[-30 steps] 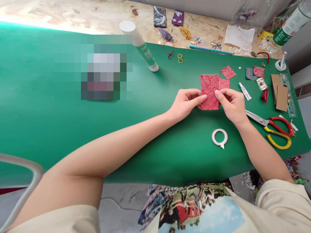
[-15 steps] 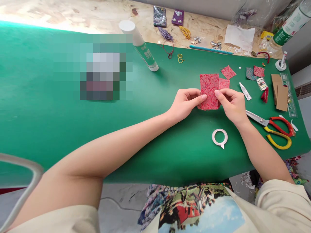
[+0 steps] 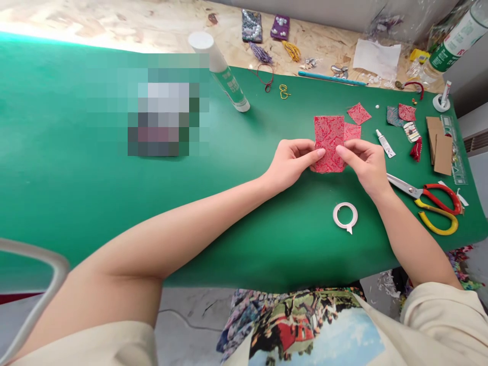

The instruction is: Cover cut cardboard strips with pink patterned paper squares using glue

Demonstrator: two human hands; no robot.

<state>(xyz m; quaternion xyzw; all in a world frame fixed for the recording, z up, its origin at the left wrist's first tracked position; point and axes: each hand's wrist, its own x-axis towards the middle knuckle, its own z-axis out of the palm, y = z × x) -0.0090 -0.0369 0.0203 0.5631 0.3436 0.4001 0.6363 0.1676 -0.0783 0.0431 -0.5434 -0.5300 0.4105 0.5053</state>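
Note:
A red patterned fabric rectangle (image 3: 329, 134) is held upright over the green table. My left hand (image 3: 292, 161) pinches its left edge, thumb on the front and fingers behind. On the right edge, my right hand (image 3: 365, 162) grips it the same way. Behind it, partly covered, lies a smaller red piece (image 3: 353, 131), with a red square (image 3: 359, 113) just beyond. A white tape roll (image 3: 345, 216) lies nearer to me, below the fabric. To the right of my right hand are a small white tube (image 3: 385, 143) and scissors (image 3: 438, 198) with red and yellow handles.
A tall white and green glue bottle (image 3: 229, 84) stands left of centre. Brown card pieces (image 3: 442, 152) and a clear ruler (image 3: 459, 168) lie at the right edge. Along the back are a blue pencil (image 3: 331, 78), two tasselled pouches (image 3: 251, 26) and a plastic bottle (image 3: 453, 46).
The fabric's front face looks slightly wider between my hands. Both hands keep their pinch and have hardly moved; the whole view has shifted very slightly.

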